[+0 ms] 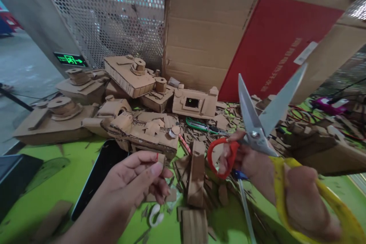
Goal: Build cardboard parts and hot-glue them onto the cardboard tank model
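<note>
My left hand (140, 183) pinches a small piece of cardboard (161, 159) between thumb and fingers. In my right hand (300, 198) is a large pair of scissors (255, 134), its fingers through an orange-red loop and its thumb through a yellow one. The scissor blades are spread wide, point upward and stand apart from the cardboard piece. Below and between the hands, a narrow cardboard box shape (196, 183) lies on the green table (94, 232). A flat cardboard block (195, 227) is just in front of it.
Several cardboard models (128, 74) crowd the back left. A dark phone-like slab (98, 175) lies left of my left hand. A green cutter (200, 125) rests among cardboard scraps. A large cardboard sheet (206, 38) with a red panel (280, 42) stands behind. At right is a purple tool (328, 103).
</note>
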{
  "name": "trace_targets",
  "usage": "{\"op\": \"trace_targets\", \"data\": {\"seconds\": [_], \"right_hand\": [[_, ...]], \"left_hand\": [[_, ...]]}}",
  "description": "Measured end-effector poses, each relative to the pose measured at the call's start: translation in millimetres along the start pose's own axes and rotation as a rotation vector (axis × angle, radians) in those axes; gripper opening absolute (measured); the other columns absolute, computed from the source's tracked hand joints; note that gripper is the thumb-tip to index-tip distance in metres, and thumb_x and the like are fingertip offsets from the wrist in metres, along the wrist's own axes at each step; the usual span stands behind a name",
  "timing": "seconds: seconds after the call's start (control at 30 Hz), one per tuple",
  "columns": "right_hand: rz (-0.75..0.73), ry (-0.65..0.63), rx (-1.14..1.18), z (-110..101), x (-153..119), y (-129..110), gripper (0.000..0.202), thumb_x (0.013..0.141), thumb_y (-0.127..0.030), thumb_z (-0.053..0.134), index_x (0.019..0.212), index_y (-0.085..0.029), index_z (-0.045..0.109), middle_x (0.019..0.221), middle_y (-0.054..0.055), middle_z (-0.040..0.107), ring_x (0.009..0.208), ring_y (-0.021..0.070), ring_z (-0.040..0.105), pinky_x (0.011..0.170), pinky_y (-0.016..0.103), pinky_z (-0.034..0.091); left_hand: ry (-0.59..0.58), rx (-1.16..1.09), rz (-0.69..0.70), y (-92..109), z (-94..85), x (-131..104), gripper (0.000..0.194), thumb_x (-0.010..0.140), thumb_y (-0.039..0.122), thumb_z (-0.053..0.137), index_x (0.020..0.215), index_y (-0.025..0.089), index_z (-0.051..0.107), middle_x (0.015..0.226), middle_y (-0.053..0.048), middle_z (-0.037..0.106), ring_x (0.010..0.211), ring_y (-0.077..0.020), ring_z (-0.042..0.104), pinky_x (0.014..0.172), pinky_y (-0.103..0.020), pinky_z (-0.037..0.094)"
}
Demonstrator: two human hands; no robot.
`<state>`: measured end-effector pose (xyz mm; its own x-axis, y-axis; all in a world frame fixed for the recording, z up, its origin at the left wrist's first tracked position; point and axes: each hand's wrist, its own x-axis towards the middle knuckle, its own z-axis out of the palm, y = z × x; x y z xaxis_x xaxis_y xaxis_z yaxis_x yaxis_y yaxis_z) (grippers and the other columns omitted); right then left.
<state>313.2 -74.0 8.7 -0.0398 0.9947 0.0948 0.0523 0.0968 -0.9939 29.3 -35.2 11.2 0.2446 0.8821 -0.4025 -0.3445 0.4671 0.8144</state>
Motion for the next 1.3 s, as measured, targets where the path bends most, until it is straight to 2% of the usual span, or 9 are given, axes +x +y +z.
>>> {"op": "trace_targets", "data": {"seconds": [0.07, 0.17, 0.23, 0.37, 0.5, 0.63, 0.83, 1.1, 1.3], "right_hand": [[0.112, -0.060, 0.007, -1.9, -1.2, -6.8, 0.093, 0.077, -0.103, 0.050, 0.135, -0.033, 0.067, 0.104, 0.012, 0.074, 0.101, 0.0392, 0.072, 0.091, 0.054, 0.062], [0.229, -0.292, 0.079, -11.4, -9.4, -10.4, 0.081, 0.076, -0.096, 0.065, 0.123, -0.032, 0.073, 0.098, 0.009, 0.074, 0.079, 0.0299, 0.070, 0.076, 0.044, 0.063], [0.305, -0.430, 0.161, -16.1, -16.2, -9.3, 0.076, 0.079, -0.090, 0.071, 0.124, -0.029, 0.075, 0.097, 0.009, 0.074, 0.074, 0.0253, 0.069, 0.070, 0.038, 0.061], [0.483, -0.522, 0.241, -14.3, -24.2, -7.6, 0.080, 0.082, -0.093, 0.065, 0.118, -0.023, 0.080, 0.090, 0.009, 0.075, 0.070, 0.0218, 0.068, 0.066, 0.033, 0.060], [0.440, -0.530, 0.131, -12.4, -24.8, -11.5, 0.079, 0.078, -0.090, 0.072, 0.121, -0.024, 0.081, 0.089, 0.009, 0.076, 0.068, 0.0237, 0.069, 0.066, 0.036, 0.061], [0.388, -0.547, 0.042, -15.5, -23.1, -15.9, 0.072, 0.086, -0.084, 0.068, 0.127, -0.025, 0.078, 0.093, 0.010, 0.077, 0.069, 0.0235, 0.068, 0.068, 0.036, 0.061], [0.385, -0.570, 0.033, -14.8, -22.1, -16.5, 0.071, 0.090, -0.083, 0.064, 0.126, -0.024, 0.078, 0.096, 0.011, 0.078, 0.069, 0.0232, 0.068, 0.066, 0.035, 0.060], [0.367, -0.580, 0.022, -11.8, -21.4, -14.0, 0.071, 0.091, -0.084, 0.061, 0.125, -0.024, 0.079, 0.093, 0.012, 0.078, 0.067, 0.0232, 0.069, 0.066, 0.036, 0.062], [0.353, -0.495, -0.024, -16.0, -27.2, -7.6, 0.067, 0.093, -0.082, 0.062, 0.125, -0.025, 0.080, 0.103, 0.014, 0.078, 0.090, 0.0288, 0.073, 0.064, 0.032, 0.060]], "left_hand": [[0.000, -0.002, 0.002, 0.4, -0.8, -0.4, 0.035, 0.068, 0.038, 0.105, 0.087, 0.020, 0.082, 0.075, -0.004, 0.085, 0.058, -0.0148, 0.076, 0.056, -0.019, 0.063], [0.010, -0.006, 0.019, 0.5, -2.5, -0.7, 0.033, 0.070, 0.037, 0.104, 0.089, 0.020, 0.083, 0.078, -0.004, 0.086, 0.059, -0.0141, 0.076, 0.057, -0.018, 0.063], [0.018, -0.016, 0.029, 0.4, -3.6, -0.9, 0.035, 0.069, 0.038, 0.104, 0.091, 0.020, 0.084, 0.080, -0.003, 0.086, 0.061, -0.0142, 0.077, 0.059, -0.018, 0.064], [0.031, -0.016, 0.017, 0.8, -4.7, -2.2, 0.033, 0.073, 0.037, 0.103, 0.096, 0.021, 0.085, 0.085, -0.003, 0.087, 0.065, -0.0144, 0.079, 0.061, -0.018, 0.066], [0.003, 0.002, 0.004, 2.0, -5.3, -3.1, 0.030, 0.079, 0.037, 0.099, 0.100, 0.020, 0.085, 0.082, -0.004, 0.086, 0.066, -0.0160, 0.079, 0.062, -0.020, 0.066], [-0.007, -0.005, -0.008, 2.2, -6.3, -1.7, 0.030, 0.082, 0.037, 0.097, 0.103, 0.020, 0.085, 0.086, -0.007, 0.088, 0.067, -0.0177, 0.080, 0.064, -0.022, 0.067], [0.040, 0.069, 0.017, 1.9, -7.3, -1.4, 0.035, 0.074, 0.041, 0.101, 0.100, 0.023, 0.087, 0.087, -0.006, 0.089, 0.065, -0.0196, 0.081, 0.062, -0.024, 0.068], [-0.008, 0.226, 0.081, 1.3, -1.4, -4.8, 0.021, 0.078, 0.040, 0.097, 0.087, 0.022, 0.088, 0.063, -0.004, 0.082, 0.059, -0.0181, 0.077, 0.058, -0.021, 0.063], [-0.081, 0.306, 0.111, 1.9, -3.5, -6.6, 0.019, 0.090, 0.035, 0.087, 0.075, 0.023, 0.086, 0.062, -0.002, 0.079, 0.060, -0.0161, 0.073, 0.062, -0.021, 0.061]]}}
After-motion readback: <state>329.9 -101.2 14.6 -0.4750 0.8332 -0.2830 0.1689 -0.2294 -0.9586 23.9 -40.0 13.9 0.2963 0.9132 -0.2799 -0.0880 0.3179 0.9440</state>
